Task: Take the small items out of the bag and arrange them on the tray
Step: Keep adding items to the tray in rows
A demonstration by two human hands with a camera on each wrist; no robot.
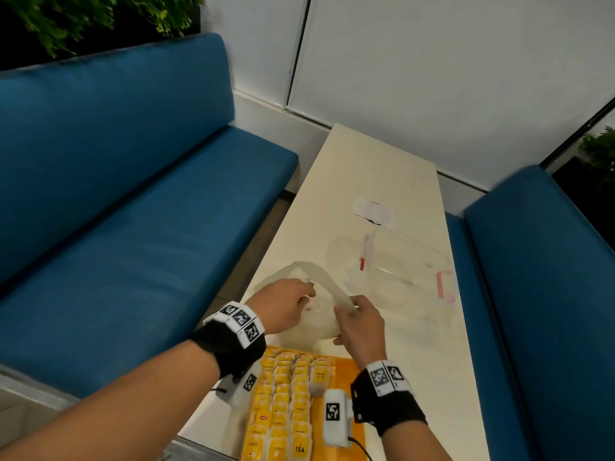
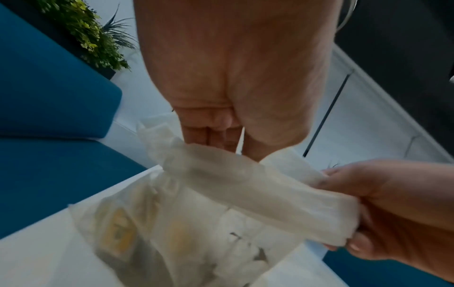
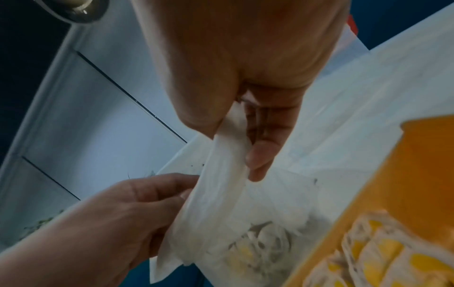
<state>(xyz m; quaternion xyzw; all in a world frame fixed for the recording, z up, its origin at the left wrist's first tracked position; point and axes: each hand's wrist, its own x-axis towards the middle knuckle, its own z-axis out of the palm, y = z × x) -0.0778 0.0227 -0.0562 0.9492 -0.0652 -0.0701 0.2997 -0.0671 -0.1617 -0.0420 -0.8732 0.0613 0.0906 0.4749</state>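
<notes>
A thin, crinkled, translucent white bag [image 1: 319, 322] sat at centre frame on the pale smooth table [image 1: 376, 168], just above the flat orange tray [image 1: 357, 437]. The right hand [image 1: 361, 322] pinched a bunched fold of its rim; the left hand [image 1: 283, 306] curled at the bag's mouth, apparently gripping film. Yellow-labelled tea packets [image 1: 283, 407] lay on the tray in three rows; blur prevented a count.
</notes>
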